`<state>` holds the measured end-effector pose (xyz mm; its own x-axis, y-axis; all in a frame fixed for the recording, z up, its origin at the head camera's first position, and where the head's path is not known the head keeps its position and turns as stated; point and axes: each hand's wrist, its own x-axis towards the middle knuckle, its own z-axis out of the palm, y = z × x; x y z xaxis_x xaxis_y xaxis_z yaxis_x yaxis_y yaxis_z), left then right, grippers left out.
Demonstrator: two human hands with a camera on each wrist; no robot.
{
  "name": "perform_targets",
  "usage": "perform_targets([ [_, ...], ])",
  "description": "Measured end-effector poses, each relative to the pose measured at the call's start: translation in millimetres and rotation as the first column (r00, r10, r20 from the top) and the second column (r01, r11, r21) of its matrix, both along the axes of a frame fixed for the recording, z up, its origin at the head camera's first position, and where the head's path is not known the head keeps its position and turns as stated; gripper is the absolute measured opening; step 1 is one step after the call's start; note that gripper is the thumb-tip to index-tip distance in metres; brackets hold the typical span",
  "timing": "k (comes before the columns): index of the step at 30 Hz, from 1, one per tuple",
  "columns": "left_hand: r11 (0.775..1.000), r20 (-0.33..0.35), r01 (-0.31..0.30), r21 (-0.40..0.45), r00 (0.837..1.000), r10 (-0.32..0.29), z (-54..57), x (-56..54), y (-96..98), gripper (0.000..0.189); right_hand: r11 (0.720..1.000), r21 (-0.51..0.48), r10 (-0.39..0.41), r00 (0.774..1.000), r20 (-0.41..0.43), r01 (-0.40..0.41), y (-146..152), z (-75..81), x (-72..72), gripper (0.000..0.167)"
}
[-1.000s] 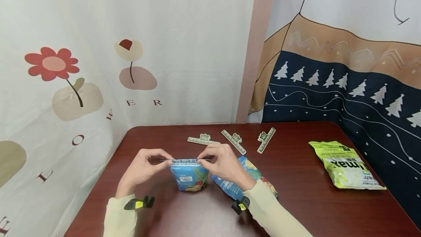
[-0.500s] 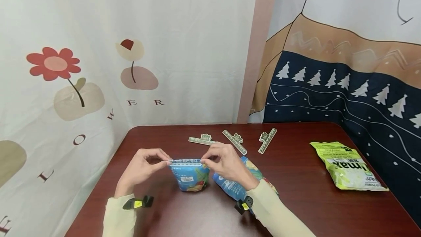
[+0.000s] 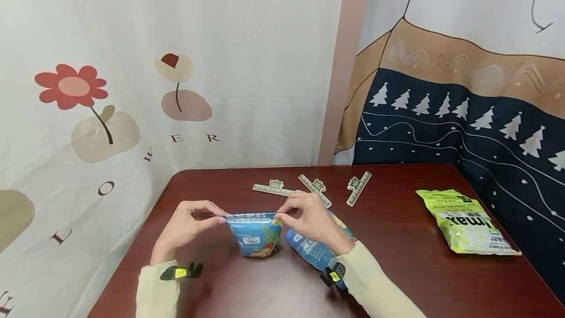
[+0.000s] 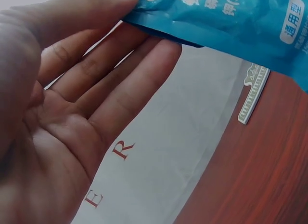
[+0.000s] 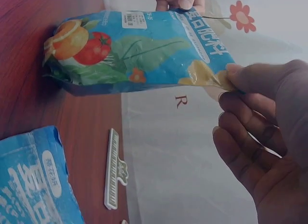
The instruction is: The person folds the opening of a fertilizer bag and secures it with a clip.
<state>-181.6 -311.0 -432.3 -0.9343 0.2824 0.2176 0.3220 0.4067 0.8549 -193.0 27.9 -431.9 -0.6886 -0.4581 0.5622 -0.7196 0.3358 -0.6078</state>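
Watching from a distance, I saw the person's left hand [image 3: 187,227] pinch one top corner of a blue pouch [image 3: 255,233] between thumb and fingers. The pouch stood upright on the dark red surface [image 3: 406,229], its top edge stretched taut. The right hand [image 3: 311,222] pinched the opposite corner. A second blue pouch [image 3: 308,250] lay partly hidden behind the right arm [image 3: 375,278], three ruler-like clips [image 3: 314,190] lay toward the far edge, and a green bag [image 3: 470,225] rested well apart.

Light's even, mild glare on the tabletop [image 3: 269,292] this side of the fingers [image 3: 206,205]; right wrist view's kinda hazy.
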Motion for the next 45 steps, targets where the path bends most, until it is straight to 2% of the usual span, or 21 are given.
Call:
perform_targets([
  [8, 1.000, -0.039, -0.012, 0.010, 0.999, 0.012, -0.3, -0.4, 1.6, 0.008, 1.000, -0.016, 0.004, 1.000, -0.010, -0.004, 1, -0.1, -0.2, 0.005],
  [14, 1.000, -0.034, 0.002, 0.022, 0.999, -0.001, -1.3, -0.2, 0.8, 0.008, 0.998, 0.035, 0.046, 0.994, 0.095, -0.049, 4, 4.5, -3.5, 0.005],
  [18, 0.999, -0.022, 0.014, 0.028, 1.000, -0.014, -1.2, -0.8, 0.5, 0.009, 0.995, 0.067, 0.067, 0.985, 0.162, -0.079, 6, 8.5, -8.1, 0.012],
  [22, 0.999, -0.020, 0.024, 0.030, 1.000, -0.023, -1.1, -1.4, -0.1, 0.009, 0.992, 0.097, 0.052, 0.971, 0.232, -0.077, 7, 11.3, -14.0, 0.017],
  [27, 0.999, -0.017, 0.041, 0.033, 0.999, -0.040, -0.9, -0.9, -0.5, 0.008, 0.985, 0.163, 0.012, 0.964, 0.266, -0.057, 4, 8.9, -22.6, 0.017],
  [32, 0.999, -0.007, 0.036, 0.031, 0.999, -0.036, 1.1, 1.4, -0.6, 0.008, 0.966, 0.252, -0.008, 0.974, 0.226, -0.051, -3, 4.7, -33.9, 0.021],
  [38, 0.999, -0.004, 0.026, 0.021, 1.000, -0.026, 3.6, 2.8, -1.6, 0.008, 0.927, 0.372, -0.027, 0.984, 0.177, -0.041, -10, 3.2, -52.6, 0.033],
  [42, 1.000, 0.003, 0.023, 0.016, 1.000, -0.023, 3.1, 1.5, -1.2, 0.008, 0.901, 0.434, -0.059, 0.984, 0.169, -0.020, -12, 0.0, -66.0, 0.038],
  [45, 0.999, 0.008, 0.028, 0.023, 1.000, -0.028, 1.9, 0.7, -0.7, 0.008, 0.885, 0.466, -0.083, 0.978, 0.192, -0.016, -14, -4.7, -75.3, 0.044],
])
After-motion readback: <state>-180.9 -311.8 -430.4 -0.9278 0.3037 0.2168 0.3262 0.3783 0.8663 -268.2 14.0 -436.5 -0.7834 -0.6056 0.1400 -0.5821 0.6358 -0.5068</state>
